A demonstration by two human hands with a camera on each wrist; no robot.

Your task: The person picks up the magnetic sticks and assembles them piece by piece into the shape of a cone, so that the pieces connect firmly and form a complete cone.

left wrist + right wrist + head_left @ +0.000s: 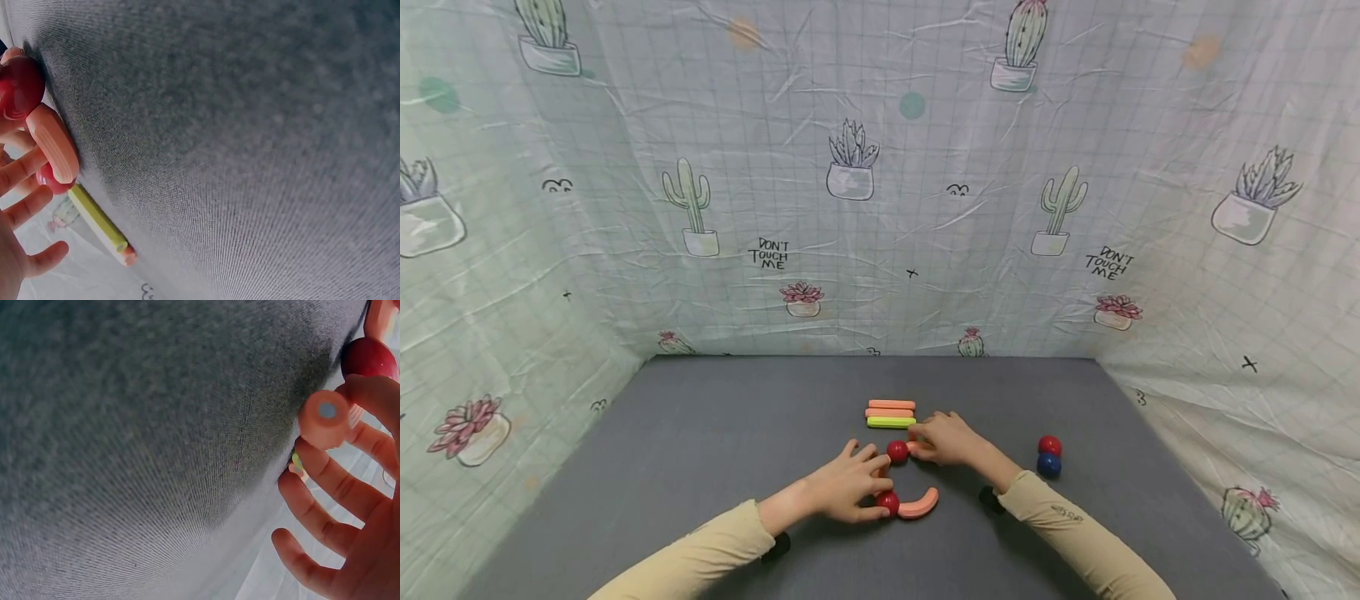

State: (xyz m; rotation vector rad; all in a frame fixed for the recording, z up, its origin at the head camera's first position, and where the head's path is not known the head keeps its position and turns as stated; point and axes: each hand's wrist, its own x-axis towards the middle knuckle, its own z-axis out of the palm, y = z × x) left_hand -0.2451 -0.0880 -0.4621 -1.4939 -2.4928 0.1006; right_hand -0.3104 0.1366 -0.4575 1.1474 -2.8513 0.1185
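Observation:
My left hand (850, 487) grips a near red ball (887, 502), the thumb at its near side; the fingers lie along an orange curved rod (55, 144). To that ball's right, another orange curved rod (919, 506) touches it. A second red ball (897, 452) sits farther back, between the hands. Thumb and fingers of my right hand (946, 437) pinch an orange curved rod (325, 419) whose end, with a grey disc, faces the right wrist camera. In the head view this rod meets the second red ball, and the fingers partly cover it.
Behind the hands lie two straight orange rods (891, 405) and a yellow-green rod (891, 422), side by side. Off to the right, a red ball (1049, 447) touches a blue ball (1049, 465). A cactus-print sheet (880, 275) surrounds the dark grey table (737, 417) at back and sides.

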